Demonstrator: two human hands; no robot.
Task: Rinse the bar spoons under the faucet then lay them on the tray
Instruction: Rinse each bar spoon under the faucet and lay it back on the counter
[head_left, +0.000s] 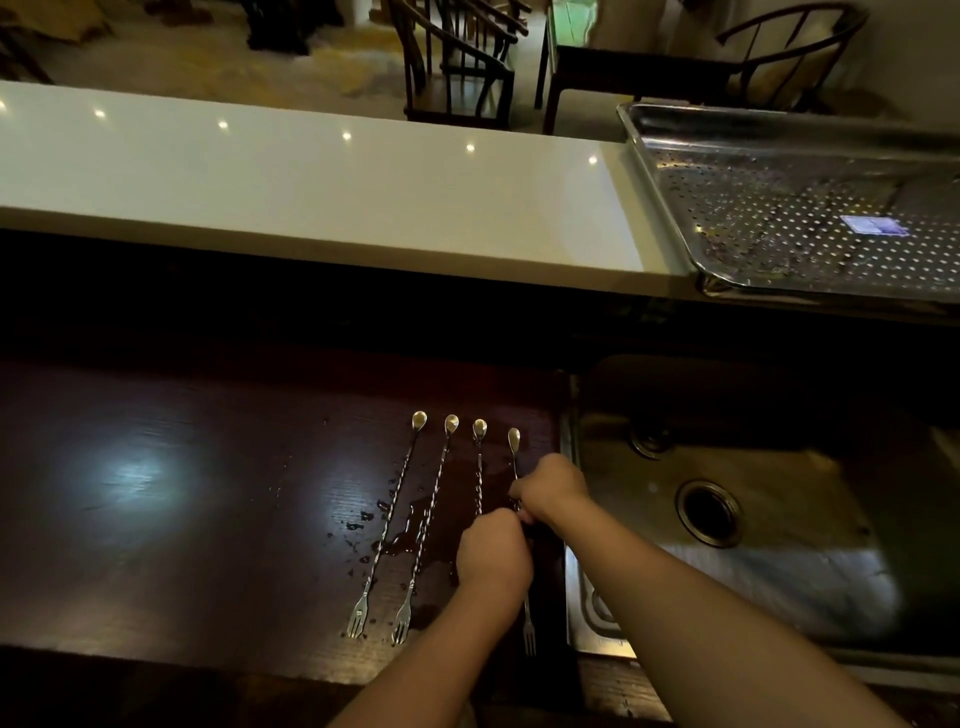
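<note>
Several long twisted bar spoons lie side by side on the dark wooden counter (156, 519), bowls far, fork ends near. The leftmost spoon (387, 525) and the second spoon (430, 519) lie free. My left hand (493, 556) is closed over the stem of the third spoon (479, 457). My right hand (550, 488) pinches the stem of the rightmost spoon (514, 449), whose fork end (529, 631) shows below my left wrist. The perforated steel tray (675, 208) sits on the raised white ledge at the upper right. No faucet is in view.
A steel sink (779, 582) with a round drain (709, 512) lies right of the spoons. Water drops and a small puddle (400, 540) wet the counter around the spoons. A white ledge (311, 192) runs across the back; dark chairs stand beyond it.
</note>
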